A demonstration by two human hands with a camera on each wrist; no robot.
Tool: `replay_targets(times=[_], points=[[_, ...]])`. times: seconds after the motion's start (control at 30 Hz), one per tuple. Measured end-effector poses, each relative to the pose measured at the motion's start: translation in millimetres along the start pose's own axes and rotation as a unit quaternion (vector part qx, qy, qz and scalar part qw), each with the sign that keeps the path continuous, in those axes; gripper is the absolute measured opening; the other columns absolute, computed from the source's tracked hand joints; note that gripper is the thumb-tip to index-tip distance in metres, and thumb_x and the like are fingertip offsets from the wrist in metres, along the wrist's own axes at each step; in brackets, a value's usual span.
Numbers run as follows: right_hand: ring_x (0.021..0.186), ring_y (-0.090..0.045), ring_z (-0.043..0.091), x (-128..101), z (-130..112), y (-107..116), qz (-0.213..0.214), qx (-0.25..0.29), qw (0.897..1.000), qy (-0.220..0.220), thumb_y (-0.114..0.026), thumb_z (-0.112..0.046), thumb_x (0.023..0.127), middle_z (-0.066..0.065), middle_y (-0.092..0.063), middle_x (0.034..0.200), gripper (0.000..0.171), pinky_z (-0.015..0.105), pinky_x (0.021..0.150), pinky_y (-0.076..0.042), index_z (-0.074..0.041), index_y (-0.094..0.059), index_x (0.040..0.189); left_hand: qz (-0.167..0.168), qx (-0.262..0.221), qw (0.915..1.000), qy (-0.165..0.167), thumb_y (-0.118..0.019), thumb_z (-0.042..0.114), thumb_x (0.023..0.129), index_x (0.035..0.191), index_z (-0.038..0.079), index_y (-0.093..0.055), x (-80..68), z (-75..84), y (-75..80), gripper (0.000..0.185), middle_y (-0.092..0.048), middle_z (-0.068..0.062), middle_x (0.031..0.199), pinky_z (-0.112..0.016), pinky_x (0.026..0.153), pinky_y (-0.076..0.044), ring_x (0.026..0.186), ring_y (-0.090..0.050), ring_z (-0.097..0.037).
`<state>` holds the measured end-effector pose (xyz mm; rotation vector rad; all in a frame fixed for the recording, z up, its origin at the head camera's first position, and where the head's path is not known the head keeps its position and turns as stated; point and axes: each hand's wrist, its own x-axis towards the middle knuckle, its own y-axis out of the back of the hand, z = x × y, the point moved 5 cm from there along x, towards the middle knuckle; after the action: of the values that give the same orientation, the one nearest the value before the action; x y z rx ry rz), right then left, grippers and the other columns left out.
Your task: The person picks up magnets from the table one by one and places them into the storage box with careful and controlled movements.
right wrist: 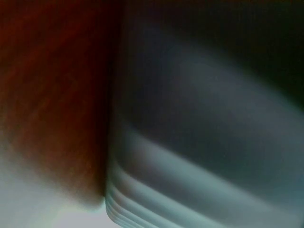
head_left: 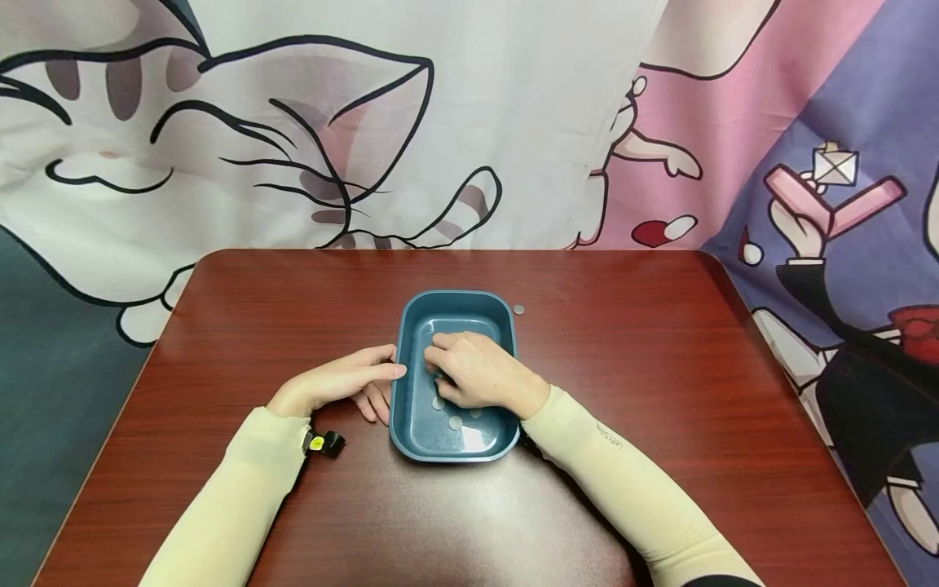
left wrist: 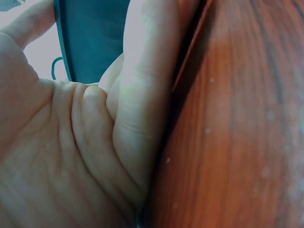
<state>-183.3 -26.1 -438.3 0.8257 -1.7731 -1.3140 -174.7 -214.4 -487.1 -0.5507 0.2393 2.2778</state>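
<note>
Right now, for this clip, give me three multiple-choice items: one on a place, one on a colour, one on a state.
1. Where is the right hand?
A. inside the tray
B. on the bare table
C. raised in the air

2. What colour is the tray?
A. red
B. teal blue
C. yellow

3. How does the left hand meet the tray?
A. lifts it off the table
B. rests on the table against its left rim
C. lies far from it

Answers: 1 A, its fingers reach down onto the tray floor among the small discs. 2 B, walls and floor are teal blue. 3 B, fingertips touch the rim; the tray sits flat.
</note>
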Motion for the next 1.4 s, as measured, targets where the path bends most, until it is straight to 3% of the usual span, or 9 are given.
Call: replay_targets(times=[0.4,0.87,1.4], points=[[0.067,-0.055,0.011,6,-3,1,0.005,0.006,1.000,0.005,-0.071,-0.015,0.084,-0.005,-0.053,0.081,0.009,0.027,0.065,-0.049,-0.017,-0.062,0.086,-0.003,-0.002,1.0000,0.004,-0.053,0.041,0.108,0.133,0.001,-0.044,-6.8,1.2,2.0,0.047,-0.077,-0.026,0.094,-0.042,0.066,-0.065,0.080,-0.078,-0.039],[0.067,-0.055,0.011,2,-5,4,0.020,-0.007,0.999,0.025,-0.070,-0.017,0.087,-0.005,-0.053,0.081,0.007,0.028,0.065,-0.049,-0.017,-0.063,0.086,-0.005,0.001,1.0000,0.004,-0.053,0.042,0.108,0.132,0.002,-0.045,-1.1,-0.4,0.6,0.047,-0.078,-0.024,0.094,-0.040,0.066,-0.065,0.080,-0.079,-0.038],[0.075,-0.054,0.008,-10,6,20,0.038,0.035,0.999,0.006,-0.070,-0.020,0.090,-0.006,-0.055,0.084,0.006,0.027,0.074,-0.050,-0.018,-0.065,0.091,0.001,0.004,1.0000,0.003,-0.053,0.043,0.107,0.127,0.002,-0.047,1.3,-0.8,1.3,0.046,-0.077,-0.025,0.094,-0.043,0.067,-0.065,0.081,-0.078,-0.040]])
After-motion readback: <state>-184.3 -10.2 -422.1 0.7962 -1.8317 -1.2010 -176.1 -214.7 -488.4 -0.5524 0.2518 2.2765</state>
